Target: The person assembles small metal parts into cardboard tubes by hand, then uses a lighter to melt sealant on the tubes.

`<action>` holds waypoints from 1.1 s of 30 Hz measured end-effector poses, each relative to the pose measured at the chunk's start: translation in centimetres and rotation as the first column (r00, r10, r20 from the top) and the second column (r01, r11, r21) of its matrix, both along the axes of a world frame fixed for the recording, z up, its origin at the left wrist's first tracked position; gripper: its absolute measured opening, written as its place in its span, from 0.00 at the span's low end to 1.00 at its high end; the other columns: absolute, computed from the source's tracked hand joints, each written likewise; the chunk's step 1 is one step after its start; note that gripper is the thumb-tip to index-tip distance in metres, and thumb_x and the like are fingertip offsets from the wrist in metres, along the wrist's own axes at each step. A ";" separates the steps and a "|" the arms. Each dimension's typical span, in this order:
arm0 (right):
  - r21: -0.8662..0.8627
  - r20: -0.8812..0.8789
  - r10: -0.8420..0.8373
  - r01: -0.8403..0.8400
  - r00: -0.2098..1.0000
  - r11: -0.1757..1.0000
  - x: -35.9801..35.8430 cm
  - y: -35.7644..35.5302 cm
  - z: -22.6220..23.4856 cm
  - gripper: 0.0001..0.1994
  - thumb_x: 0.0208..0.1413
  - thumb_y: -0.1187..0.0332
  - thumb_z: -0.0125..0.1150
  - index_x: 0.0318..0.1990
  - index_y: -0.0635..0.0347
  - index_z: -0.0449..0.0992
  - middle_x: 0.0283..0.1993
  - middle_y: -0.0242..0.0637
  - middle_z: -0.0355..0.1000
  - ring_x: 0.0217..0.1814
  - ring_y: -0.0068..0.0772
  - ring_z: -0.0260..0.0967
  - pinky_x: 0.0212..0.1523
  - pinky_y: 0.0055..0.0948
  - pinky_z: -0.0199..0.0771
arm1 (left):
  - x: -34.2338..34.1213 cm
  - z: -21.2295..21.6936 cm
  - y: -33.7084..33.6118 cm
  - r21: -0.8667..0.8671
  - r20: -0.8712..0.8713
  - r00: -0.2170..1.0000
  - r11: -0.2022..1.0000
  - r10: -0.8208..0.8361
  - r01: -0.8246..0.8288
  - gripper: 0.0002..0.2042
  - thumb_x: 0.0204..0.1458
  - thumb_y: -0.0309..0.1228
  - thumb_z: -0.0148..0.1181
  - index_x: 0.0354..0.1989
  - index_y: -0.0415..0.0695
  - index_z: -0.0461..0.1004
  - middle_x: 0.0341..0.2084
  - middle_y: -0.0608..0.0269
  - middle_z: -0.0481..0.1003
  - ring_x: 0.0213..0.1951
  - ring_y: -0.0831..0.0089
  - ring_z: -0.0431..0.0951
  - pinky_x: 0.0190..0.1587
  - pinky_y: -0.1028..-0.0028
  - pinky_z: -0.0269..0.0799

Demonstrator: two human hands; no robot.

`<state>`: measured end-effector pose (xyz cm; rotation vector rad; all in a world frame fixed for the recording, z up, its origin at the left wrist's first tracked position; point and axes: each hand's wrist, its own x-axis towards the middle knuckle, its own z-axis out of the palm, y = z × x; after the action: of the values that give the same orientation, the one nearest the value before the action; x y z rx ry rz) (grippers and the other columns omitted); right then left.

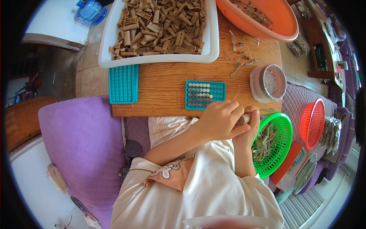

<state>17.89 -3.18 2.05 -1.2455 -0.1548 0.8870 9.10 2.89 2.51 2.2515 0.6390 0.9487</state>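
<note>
head view: a short brown tube (244, 119) in both hands at the near right corner of a wood-grain table (164, 87).
the left hand (225, 117) and right hand (249, 129) are together, clamped on the tube, between a teal cell tray (219, 90) partly filled with small discs and a green basket (286, 133). farther back sit a white tub (160, 59) of brown half-tubes and an orange basin (288, 32). purple quilted upholstery (80, 137) lies left, a blue water jug (91, 13) far left. a cartoon rabbit (167, 170) is printed on the person's brown pocket (184, 176); marks beside it are too small to read.

Left hand (220, 119), right hand (248, 134), fingers curled
</note>
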 end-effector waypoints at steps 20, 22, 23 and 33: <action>-0.199 -0.657 -0.482 0.482 0.580 0.853 12.0 -13.6 -5.1 0.12 0.52 0.66 0.49 0.40 0.66 0.64 0.33 0.40 0.69 0.31 0.25 0.67 0.29 0.22 0.69 | 8.0 -8.3 11.9 0.147 -0.521 0.835 0.982 0.176 -0.115 0.09 0.46 0.32 0.53 0.34 0.43 0.71 0.31 0.60 0.70 0.37 0.65 0.70 0.35 0.68 0.70; 0.002 -0.539 -0.237 0.283 0.808 0.959 10.6 -12.9 -4.7 0.10 0.51 0.69 0.50 0.40 0.62 0.66 0.32 0.36 0.68 0.29 0.23 0.65 0.27 0.21 0.68 | 7.7 -7.6 12.1 0.123 -0.572 0.808 0.989 0.140 -0.085 0.08 0.46 0.31 0.52 0.34 0.43 0.70 0.32 0.60 0.70 0.36 0.64 0.71 0.35 0.69 0.70; -0.007 -0.480 -0.252 0.284 0.840 0.959 10.1 -11.9 -3.9 0.07 0.51 0.72 0.49 0.38 0.59 0.67 0.30 0.31 0.67 0.26 0.20 0.63 0.27 0.19 0.66 | 7.3 -7.1 12.0 0.014 -0.440 0.885 0.987 0.151 -0.161 0.08 0.47 0.30 0.51 0.34 0.42 0.70 0.32 0.59 0.70 0.36 0.64 0.71 0.35 0.69 0.69; 0.099 0.695 0.018 -0.120 0.719 0.988 4.3 0.6 1.7 0.09 0.50 0.77 0.50 0.39 0.66 0.66 0.36 0.35 0.67 0.38 0.22 0.64 0.41 0.20 0.64 | 3.5 0.7 6.6 -0.835 0.392 0.915 0.453 0.095 0.311 0.09 0.51 0.28 0.45 0.40 0.40 0.65 0.30 0.63 0.68 0.29 0.79 0.71 0.27 0.80 0.68</action>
<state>22.21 -2.63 3.73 -1.3976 -0.8625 0.4133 12.56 9.45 3.21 1.0728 0.5891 0.6924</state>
